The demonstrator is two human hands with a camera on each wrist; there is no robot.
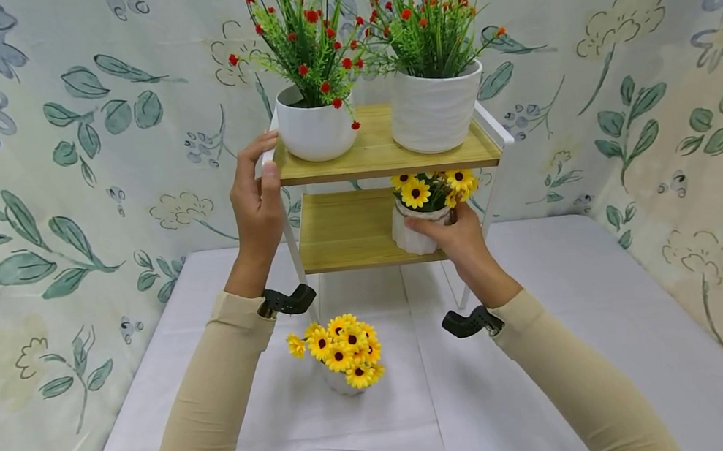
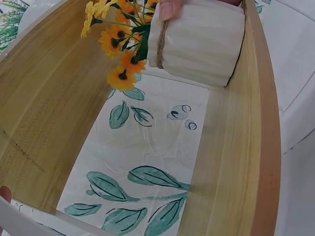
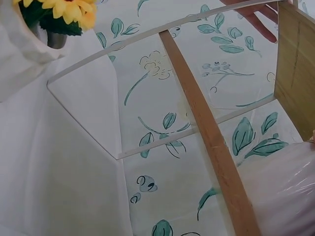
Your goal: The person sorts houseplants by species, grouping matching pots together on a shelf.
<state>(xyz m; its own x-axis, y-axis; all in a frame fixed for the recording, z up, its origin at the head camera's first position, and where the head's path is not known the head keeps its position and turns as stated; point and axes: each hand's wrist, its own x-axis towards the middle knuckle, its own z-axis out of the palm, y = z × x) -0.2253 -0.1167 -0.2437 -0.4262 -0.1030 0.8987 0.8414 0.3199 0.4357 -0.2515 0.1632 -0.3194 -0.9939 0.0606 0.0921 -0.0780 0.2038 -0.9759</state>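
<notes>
Two white pots (image 1: 316, 129) with red-flowered plants on top shelf board. Sunflower pot (image 1: 340, 352) standing on white-covered worktop (image 1: 609, 317), pot body mostly hidden, probably white. Floral backdrop (image 1: 65, 176) behind.

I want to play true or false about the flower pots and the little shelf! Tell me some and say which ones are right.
1. The right hand holds a sunflower pot on the lower shelf. True.
2. The left hand holds a watering can. False: it grips the top shelf at its left edge.
3. Two white pots with red flowers stand on the top shelf. True.
4. The second sunflower pot on the table has blue flowers. False: yellow.
</notes>
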